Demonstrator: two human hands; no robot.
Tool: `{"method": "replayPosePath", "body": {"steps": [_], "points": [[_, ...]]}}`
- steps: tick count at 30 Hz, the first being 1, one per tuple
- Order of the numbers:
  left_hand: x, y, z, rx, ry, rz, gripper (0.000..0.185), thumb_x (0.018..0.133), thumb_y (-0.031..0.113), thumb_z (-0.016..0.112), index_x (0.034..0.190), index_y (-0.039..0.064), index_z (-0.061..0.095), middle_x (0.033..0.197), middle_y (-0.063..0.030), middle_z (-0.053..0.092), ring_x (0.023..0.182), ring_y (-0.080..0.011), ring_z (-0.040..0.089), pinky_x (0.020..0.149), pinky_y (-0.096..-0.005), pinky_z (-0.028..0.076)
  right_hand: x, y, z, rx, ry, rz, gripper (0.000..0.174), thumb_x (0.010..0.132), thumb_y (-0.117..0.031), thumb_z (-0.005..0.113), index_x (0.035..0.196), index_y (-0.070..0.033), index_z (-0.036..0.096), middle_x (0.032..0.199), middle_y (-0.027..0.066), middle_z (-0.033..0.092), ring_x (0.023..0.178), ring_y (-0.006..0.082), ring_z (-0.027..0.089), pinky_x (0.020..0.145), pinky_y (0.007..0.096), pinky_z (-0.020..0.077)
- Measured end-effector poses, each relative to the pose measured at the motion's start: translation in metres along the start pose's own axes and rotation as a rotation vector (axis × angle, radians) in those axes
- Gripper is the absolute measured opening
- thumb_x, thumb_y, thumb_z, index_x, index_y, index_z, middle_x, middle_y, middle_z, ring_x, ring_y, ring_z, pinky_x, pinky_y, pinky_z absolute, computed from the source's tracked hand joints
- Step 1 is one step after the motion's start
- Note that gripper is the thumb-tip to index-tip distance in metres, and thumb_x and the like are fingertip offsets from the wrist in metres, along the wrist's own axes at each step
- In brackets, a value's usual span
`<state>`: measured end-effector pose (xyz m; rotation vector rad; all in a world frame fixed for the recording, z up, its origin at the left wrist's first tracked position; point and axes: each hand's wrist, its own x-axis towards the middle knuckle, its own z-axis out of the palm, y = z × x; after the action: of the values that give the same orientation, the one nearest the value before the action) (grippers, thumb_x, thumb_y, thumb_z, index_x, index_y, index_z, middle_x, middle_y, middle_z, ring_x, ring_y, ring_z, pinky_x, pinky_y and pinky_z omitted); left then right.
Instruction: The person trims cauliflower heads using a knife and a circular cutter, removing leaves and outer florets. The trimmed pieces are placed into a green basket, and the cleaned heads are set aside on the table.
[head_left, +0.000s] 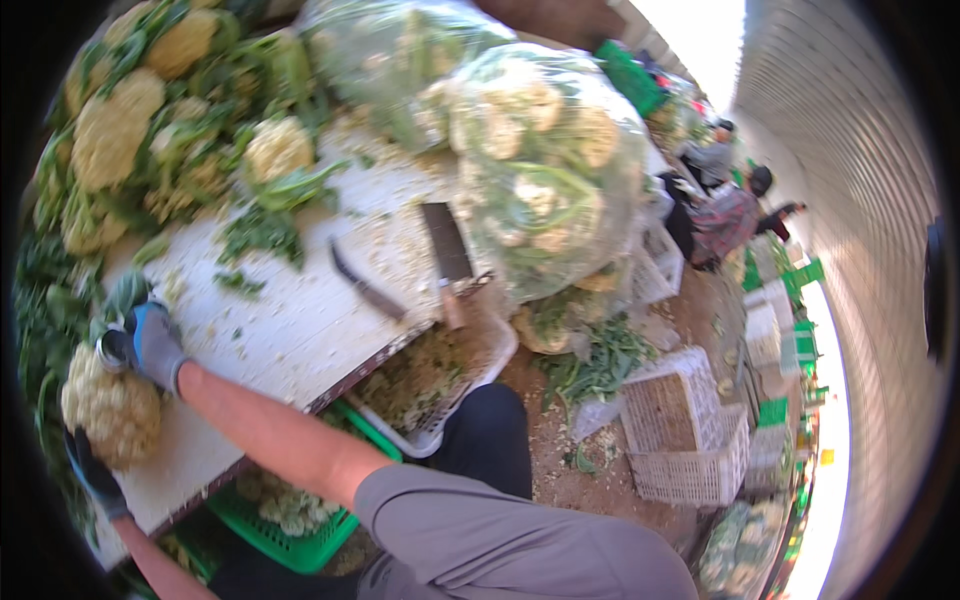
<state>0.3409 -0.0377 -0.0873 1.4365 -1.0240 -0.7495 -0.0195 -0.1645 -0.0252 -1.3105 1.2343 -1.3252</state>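
At the far left of the head view, a cauliflower head sits near the edge of a white tabletop. My left hand, in a dark and grey glove, cups its lower side. Just above the head is my right hand, gloved in grey and blue. Its fingers are closed around a small tool with a rounded metal edge, partly hidden by the glove. Farther along the table lie a curved knife and a cleaver with a wooden handle, which juts over the edge.
Leafy cauliflowers are heaped across the table's far side. A clear bag of cauliflowers stands beyond the cleaver. A white basket of scraps and a green crate sit below the edge. White crates stand on the floor; people sit farther off.
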Motion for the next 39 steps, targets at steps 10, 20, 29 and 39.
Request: {"method": "replayPosePath", "body": {"steps": [10, 20, 29, 39], "points": [[0.067, -0.024, -0.02, 0.021, -0.058, 0.082, 0.065, 0.108, 0.032, 0.068, 0.159, -0.005, 0.052, 0.159, -0.015, 0.055, 0.143, -0.0268, 0.054, 0.121, -0.0409, 0.041, -0.05, -0.047, 0.032, 0.209, -0.03, -0.149, 0.027, 0.092, -0.014, 0.079, 0.109, 0.002, 0.067, 0.097, 0.0166, 0.064, 0.082, 0.0281, 0.06, 0.075, 0.0422, 0.0501], [0.101, -0.04, -0.018, -0.106, -0.125, -0.061, 0.053, 0.115, 0.028, 0.049, 0.16, 0.0, 0.052, 0.16, -0.0129, 0.054, 0.144, -0.027, 0.055, 0.123, -0.0419, 0.043, -0.08, -0.09, 0.038, -0.206, -0.071, -0.244, 0.025, 0.079, -0.022, 0.075, 0.087, 0.002, 0.074, 0.144, 0.0313, 0.057, 0.14, 0.0516, 0.046, 0.115, 0.0575, 0.0367], [0.09, -0.053, -0.018, -0.132, -0.159, 0.0, 0.056, 0.113, 0.03, 0.05, 0.161, 0.001, 0.052, 0.163, -0.0155, 0.053, 0.147, -0.0297, 0.053, 0.123, -0.0434, 0.042, -0.047, -0.061, 0.034, -0.253, -0.221, -0.104, 0.024, 0.08, -0.022, 0.073, 0.09, 0.0, 0.073, 0.136, 0.0266, 0.065, 0.122, 0.038, 0.061, 0.096, 0.053, 0.0489], [0.016, 0.046, 0.095, 0.015, -0.073, -0.028, 0.053, 0.109, 0.028, 0.066, 0.152, -0.004, 0.059, 0.148, -0.0188, 0.065, 0.132, -0.0285, 0.064, 0.114, -0.043, 0.052, 0.006, 0.032, -0.079, 0.079, 0.215, 0.058, 0.025, 0.09, -0.017, 0.081, 0.105, 0.0, 0.069, 0.099, 0.0176, 0.071, 0.087, 0.0264, 0.066, 0.082, 0.0421, 0.0542]]}}
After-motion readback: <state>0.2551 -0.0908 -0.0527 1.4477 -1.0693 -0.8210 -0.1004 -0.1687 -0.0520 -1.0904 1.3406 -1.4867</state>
